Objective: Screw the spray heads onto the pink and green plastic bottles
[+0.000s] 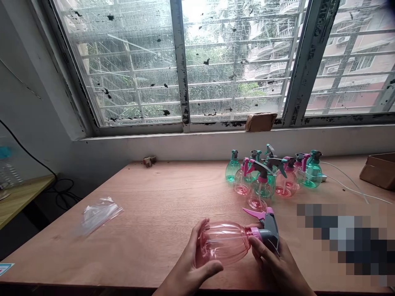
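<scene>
A clear pink spray bottle [226,242] lies sideways in the air between my two hands, just above the front of the table. My left hand [193,263] wraps round its base, thumb along the near side. At the neck, my right hand [271,257] pinches the pink collar with thumb and fingers. The grey spray head [270,230] with its pink trigger points to the right and away from me. Beyond the bottle stands a group of similar pink and green spray bottles [262,185], upright and close together.
On the wooden table [154,213] a clear plastic bag [100,216] lies to the left. A small brown object [149,160] sits at the back edge. An open cardboard box [379,170] and thin white cables [348,187] are at the right. A blurred patch [348,242] covers the right front.
</scene>
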Motion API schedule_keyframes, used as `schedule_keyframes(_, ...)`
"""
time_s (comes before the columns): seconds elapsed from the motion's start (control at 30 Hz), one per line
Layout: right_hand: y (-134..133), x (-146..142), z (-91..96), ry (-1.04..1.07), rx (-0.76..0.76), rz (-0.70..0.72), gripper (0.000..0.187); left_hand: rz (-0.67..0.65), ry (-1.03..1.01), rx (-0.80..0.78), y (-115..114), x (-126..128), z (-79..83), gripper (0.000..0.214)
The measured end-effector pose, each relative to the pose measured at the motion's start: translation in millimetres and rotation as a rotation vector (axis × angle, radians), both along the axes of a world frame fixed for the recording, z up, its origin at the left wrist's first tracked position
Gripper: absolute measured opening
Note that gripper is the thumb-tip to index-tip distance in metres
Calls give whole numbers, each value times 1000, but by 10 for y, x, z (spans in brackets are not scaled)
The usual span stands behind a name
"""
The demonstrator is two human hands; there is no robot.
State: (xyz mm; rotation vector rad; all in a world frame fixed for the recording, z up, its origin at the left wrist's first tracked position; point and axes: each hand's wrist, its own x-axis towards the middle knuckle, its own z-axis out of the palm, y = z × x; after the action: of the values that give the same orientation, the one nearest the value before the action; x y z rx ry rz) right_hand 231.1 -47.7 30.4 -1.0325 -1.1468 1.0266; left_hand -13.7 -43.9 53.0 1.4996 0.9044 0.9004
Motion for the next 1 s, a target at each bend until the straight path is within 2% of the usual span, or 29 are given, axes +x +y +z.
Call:
schedule_keyframes(0.1,-2,3,-5,-2,-15,12,46,48,-38,1,14,-22,-27,69)
schedule_keyframes(0.17,8,13,-30,2,-18,13,45,89,-45,6,28,-23,-49,61)
schedule_keyframes(0.33,50,43,-117,9,2,15,38,62,-65,17,42,-15,-109,75)
schedule_keyframes(0.57,22,18,-66,13,-9,-10,36,24,-61,158,-27,4,-112,87)
schedule_keyframes(0.67,33,35,-77,-7,-5,40,39,22,-86,86,-31,1,-61,87)
schedule_keyframes(0.77,27,33,-74,7,-17,53,42,119,-103,-23,18,-8,-45,72)
schedule_keyframes(0.83,1,12,-51,20,-29,15,43,159,-103,-43,53,-16,-59,70)
schedule_keyframes(1.0,-53,-36,20,64,-21,-32,43,68,-44,25,56,-32,-112,82)
